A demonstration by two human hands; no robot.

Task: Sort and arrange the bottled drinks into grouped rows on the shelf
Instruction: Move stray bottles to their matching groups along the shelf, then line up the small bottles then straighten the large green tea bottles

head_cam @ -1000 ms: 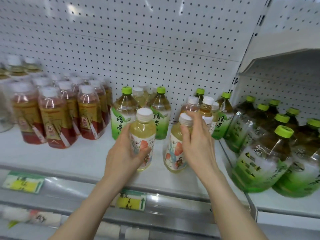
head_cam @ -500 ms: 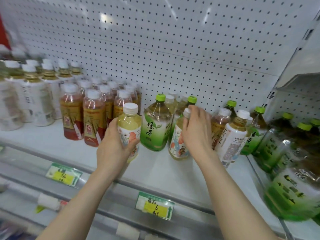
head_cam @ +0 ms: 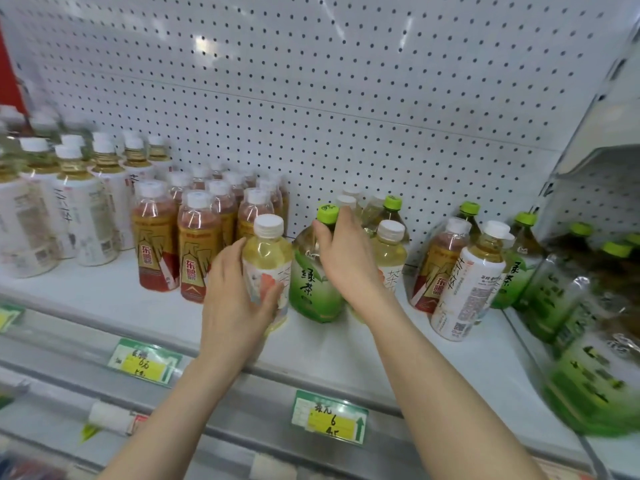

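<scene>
On the white shelf (head_cam: 104, 306), my left hand (head_cam: 235, 299) is wrapped around a pale yellow tea bottle (head_cam: 268, 258) with a white cap, standing near the front edge. Right beside it stands a green tea bottle (head_cam: 308, 289) with a green cap. My right hand (head_cam: 349, 268) grips its neck, thumb on the left and fingers just under the cap. A second pale yellow tea bottle (head_cam: 393, 254) stands free just right of that hand, partly hidden by it.
Red-brown drink bottles (head_cam: 197, 251) stand in rows on the left, with white-labelled tea bottles (head_cam: 86, 216) beyond them. A mixed cluster (head_cam: 474, 282) stands at the right. Large green bottles (head_cam: 571, 306) fill the adjoining shelf. Price tags (head_cam: 329, 417) line the front rail.
My right hand let go of the second yellow bottle and moved left onto the green tea bottle's neck. My left hand still holds its yellow bottle, now close to the red-brown rows.
</scene>
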